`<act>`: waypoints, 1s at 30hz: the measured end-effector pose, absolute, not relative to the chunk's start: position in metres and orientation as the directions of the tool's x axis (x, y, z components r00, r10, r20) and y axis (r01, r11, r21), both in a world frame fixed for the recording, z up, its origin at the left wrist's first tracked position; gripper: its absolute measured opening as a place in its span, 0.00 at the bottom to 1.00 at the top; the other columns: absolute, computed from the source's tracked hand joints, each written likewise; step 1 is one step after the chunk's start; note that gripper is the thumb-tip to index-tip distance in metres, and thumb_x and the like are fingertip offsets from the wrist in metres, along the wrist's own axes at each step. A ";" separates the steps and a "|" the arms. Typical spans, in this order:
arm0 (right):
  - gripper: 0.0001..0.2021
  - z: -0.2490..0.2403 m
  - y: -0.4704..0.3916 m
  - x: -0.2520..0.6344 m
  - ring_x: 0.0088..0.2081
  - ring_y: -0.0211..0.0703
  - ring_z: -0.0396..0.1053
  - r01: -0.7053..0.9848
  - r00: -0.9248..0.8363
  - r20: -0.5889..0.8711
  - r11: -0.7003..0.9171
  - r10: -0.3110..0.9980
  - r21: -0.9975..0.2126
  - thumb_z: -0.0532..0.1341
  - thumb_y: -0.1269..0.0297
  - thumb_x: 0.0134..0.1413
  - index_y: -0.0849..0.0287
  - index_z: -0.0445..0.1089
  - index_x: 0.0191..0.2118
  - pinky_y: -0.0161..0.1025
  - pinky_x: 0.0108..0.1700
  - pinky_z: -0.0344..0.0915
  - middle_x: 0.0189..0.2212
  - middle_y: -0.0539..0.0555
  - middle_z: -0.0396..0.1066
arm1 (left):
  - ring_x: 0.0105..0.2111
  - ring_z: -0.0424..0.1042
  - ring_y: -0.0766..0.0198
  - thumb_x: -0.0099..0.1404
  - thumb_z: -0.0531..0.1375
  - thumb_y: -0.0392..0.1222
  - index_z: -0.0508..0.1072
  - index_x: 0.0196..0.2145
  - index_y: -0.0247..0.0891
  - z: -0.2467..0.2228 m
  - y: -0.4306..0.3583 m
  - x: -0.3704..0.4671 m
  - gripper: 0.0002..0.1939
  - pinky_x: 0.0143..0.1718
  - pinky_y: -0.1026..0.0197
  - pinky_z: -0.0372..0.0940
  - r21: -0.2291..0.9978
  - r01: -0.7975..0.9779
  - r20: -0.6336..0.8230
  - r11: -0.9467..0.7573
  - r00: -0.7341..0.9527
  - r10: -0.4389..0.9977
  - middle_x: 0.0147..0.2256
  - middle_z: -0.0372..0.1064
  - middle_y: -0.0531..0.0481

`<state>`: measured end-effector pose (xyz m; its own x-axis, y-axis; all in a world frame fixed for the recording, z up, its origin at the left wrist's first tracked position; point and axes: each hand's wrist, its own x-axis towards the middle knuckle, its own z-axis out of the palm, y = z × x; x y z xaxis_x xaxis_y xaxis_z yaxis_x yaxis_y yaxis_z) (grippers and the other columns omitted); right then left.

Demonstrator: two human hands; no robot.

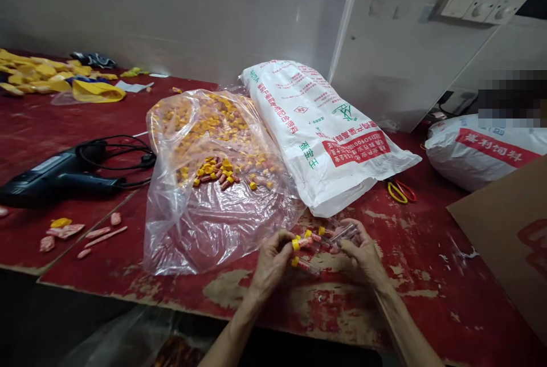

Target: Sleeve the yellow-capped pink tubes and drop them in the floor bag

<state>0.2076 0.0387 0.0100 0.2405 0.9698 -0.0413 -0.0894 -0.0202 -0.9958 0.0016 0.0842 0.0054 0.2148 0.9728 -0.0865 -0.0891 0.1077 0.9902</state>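
Near the table's front edge, my left hand (273, 256) pinches a small clear tube with a yellow cap (296, 244) and reddish contents. Close on its right, my right hand (361, 247) has its fingers closed round clear tubes (344, 234). Between the hands lie several more yellow-capped tubes (314, 236), partly hidden by the fingers. Beyond my left hand a large clear plastic bag (205, 207) lies open, with many yellow-capped tubes (220, 172) in and on it.
Behind the hands lies a white printed sack (307, 127). Scissors (400, 190) rest at its right corner. A black heat gun (60, 173) with its cord and pink scraps (64, 231) are at left. At right stand a cardboard box (504, 230) and another sack (465, 150).
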 end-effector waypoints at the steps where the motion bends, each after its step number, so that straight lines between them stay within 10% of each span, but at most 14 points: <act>1: 0.22 0.013 0.034 0.200 0.31 0.41 0.69 -0.135 0.234 -0.055 -0.024 0.971 -0.991 0.66 0.56 0.41 0.54 0.59 0.42 0.40 0.34 0.68 0.35 0.51 0.70 | 0.23 0.65 0.67 0.53 0.62 0.45 0.73 0.27 0.38 0.007 0.076 0.007 0.08 0.24 0.66 0.60 0.983 -0.125 -0.098 0.131 0.240 0.966 0.24 0.69 0.53; 15: 0.13 0.030 0.003 0.196 0.39 0.43 0.70 0.163 0.031 -0.061 -0.066 0.998 -0.984 0.61 0.57 0.50 0.56 0.63 0.40 0.39 0.39 0.66 0.38 0.53 0.70 | 0.23 0.64 0.70 0.56 0.61 0.43 0.71 0.27 0.37 0.022 0.045 0.008 0.07 0.26 0.67 0.61 0.976 -0.173 -0.102 0.136 0.191 0.976 0.27 0.69 0.54; 21: 0.21 0.034 -0.003 0.199 0.39 0.45 0.67 0.791 -0.135 0.054 0.141 0.989 -0.596 0.61 0.60 0.50 0.59 0.65 0.51 0.41 0.41 0.64 0.39 0.57 0.71 | 0.26 0.64 0.68 0.57 0.55 0.37 0.71 0.28 0.37 0.019 0.045 0.007 0.05 0.29 0.66 0.61 0.997 -0.069 -0.005 0.023 0.249 0.968 0.28 0.68 0.53; 30: 0.20 0.037 0.002 0.197 0.51 0.46 0.62 0.779 -0.403 0.074 0.385 0.912 -0.495 0.57 0.63 0.58 0.51 0.61 0.57 0.44 0.52 0.62 0.48 0.56 0.66 | 0.29 0.64 0.66 0.58 0.50 0.30 0.69 0.28 0.37 0.014 0.050 0.003 0.10 0.33 0.64 0.58 0.942 0.189 0.177 -0.275 0.416 0.892 0.27 0.65 0.52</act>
